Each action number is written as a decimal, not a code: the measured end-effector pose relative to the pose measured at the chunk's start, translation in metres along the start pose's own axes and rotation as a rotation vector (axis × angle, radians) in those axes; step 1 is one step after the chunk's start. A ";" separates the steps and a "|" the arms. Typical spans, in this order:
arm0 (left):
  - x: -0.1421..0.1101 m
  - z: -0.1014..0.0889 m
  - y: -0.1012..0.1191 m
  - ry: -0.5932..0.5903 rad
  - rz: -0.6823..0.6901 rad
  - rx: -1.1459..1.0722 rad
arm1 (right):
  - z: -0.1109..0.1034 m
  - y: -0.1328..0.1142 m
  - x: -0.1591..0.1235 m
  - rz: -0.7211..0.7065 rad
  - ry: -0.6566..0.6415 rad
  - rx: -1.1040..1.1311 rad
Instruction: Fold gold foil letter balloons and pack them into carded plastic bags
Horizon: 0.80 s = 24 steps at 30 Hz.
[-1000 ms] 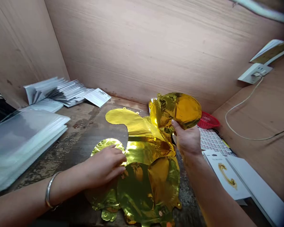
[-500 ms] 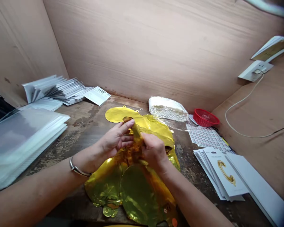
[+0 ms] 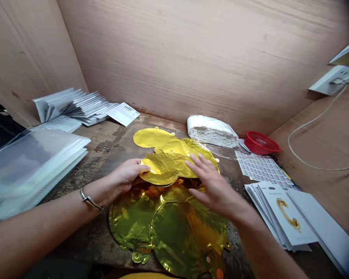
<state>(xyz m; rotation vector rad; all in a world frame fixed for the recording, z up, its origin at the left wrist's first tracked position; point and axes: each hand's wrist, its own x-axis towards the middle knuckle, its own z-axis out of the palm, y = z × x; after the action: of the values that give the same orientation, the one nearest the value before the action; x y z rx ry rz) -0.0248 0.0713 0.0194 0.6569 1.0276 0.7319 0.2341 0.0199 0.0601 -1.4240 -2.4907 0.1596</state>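
Observation:
A flat gold foil balloon (image 3: 165, 166) is spread out in front of me, its left edge pinched between the thumb and fingers of my left hand (image 3: 128, 172). Over its right side is my right hand (image 3: 212, 182), fingers apart and blurred; whether it touches the foil I cannot tell. Beneath and nearer to me lie more gold foil balloons (image 3: 174, 228), glossy and rounded, with small tabs on their edges. Another rounded yellow foil lobe (image 3: 149, 137) lies behind the held one.
Clear plastic sleeves (image 3: 40, 162) and folded white packets (image 3: 84, 106) lie on the left. At right are a wrapped white bundle (image 3: 211, 131), a red basket (image 3: 261, 143), a sticker sheet (image 3: 261, 168) and cards with a gold C (image 3: 289, 215). A cable (image 3: 293, 155) hangs from a wall socket.
The foil that was bunched between both hands is now laid out flat. My right hand has opened and moved right; my left hand has shifted slightly left and grips the foil's edge.

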 end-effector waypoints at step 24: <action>0.000 -0.014 0.003 0.010 0.016 -0.025 | -0.004 0.036 0.003 0.001 0.035 0.132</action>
<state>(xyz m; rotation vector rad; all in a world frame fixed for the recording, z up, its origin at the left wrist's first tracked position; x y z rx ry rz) -0.0382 0.0750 0.0162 0.6406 1.0214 0.7613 0.2636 0.0411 0.0558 -1.3626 -2.4035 0.2904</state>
